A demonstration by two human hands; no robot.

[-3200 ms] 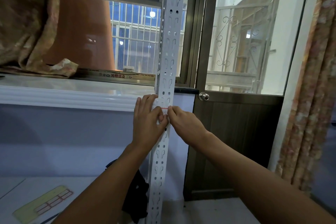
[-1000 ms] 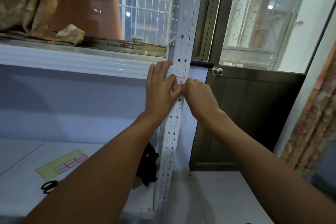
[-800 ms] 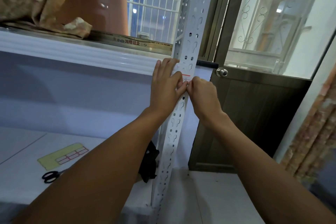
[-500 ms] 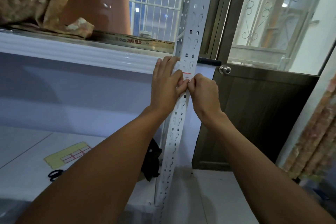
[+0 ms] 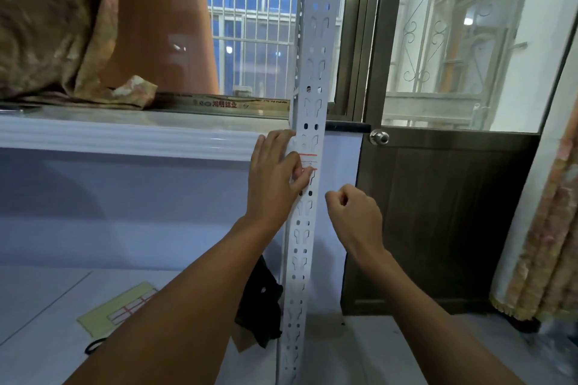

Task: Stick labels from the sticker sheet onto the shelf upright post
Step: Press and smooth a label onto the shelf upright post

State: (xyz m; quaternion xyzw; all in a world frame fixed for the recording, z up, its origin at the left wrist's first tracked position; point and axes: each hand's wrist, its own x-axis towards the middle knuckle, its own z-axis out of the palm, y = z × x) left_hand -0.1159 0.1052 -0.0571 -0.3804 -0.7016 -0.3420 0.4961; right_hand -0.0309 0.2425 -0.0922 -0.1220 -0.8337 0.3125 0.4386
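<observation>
A white perforated shelf upright post [image 5: 308, 78] stands in the middle of the view. A white label with red lines [image 5: 309, 161] sits on its front face at shelf height. My left hand [image 5: 275, 175] lies flat against the post's left side, fingers straight, its thumb pressing the label's lower left edge. My right hand [image 5: 353, 212] hangs just right of the post below the label, fingers curled, holding nothing and not touching the post. The yellow sticker sheet [image 5: 120, 306] with red-lined labels lies on the lower shelf at the bottom left.
A white shelf board [image 5: 125, 134] crosses left of the post, with a patterned cloth [image 5: 56, 25] on it. Scissors [image 5: 93, 345] lie by the sticker sheet. A black object [image 5: 259, 300] sits behind the post. A brown door [image 5: 438, 212] with a knob [image 5: 379, 137] stands right.
My right hand has left the label and dropped down to the right of the post, curled. My left hand stays on the post and label.
</observation>
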